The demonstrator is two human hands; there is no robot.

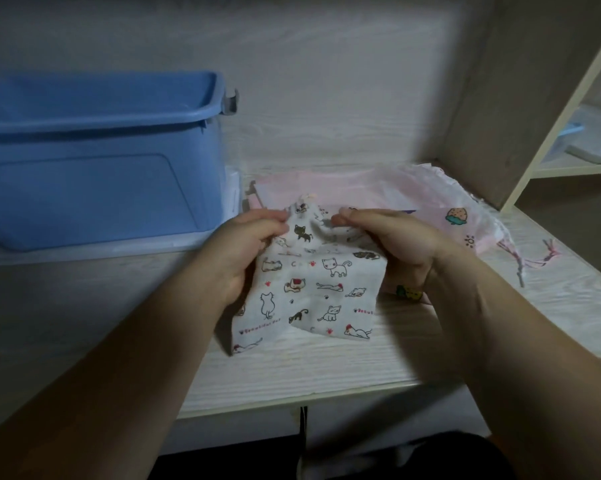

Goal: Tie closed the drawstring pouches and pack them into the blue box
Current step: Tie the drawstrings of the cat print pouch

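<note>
Pale wood-grain worktop runs under dim light, backed by a wall panel of the same finish.

Task item: a white cat-print drawstring pouch sits near the centre of the worktop. Its lower edge rests on the surface and its top is bunched. The left hand pinches the bunched top from the left, fingers curled into the fabric. The right hand pinches it from the right, thumb pressed onto the cloth. The two hands are close together at the neck of the pouch, and no cord can be made out between them.

Blue box: far left, upright, open at the top, with a grey latch at its right end. It stands on a translucent lid, well apart from the pouch.

Behind and to the right of the hands lies a pink pouch with a strawberry print, partly under the cat-print one. Its pink cords trail to the right across the worktop.

A shelf unit stands at the far right; the items on it are blurred.
</note>
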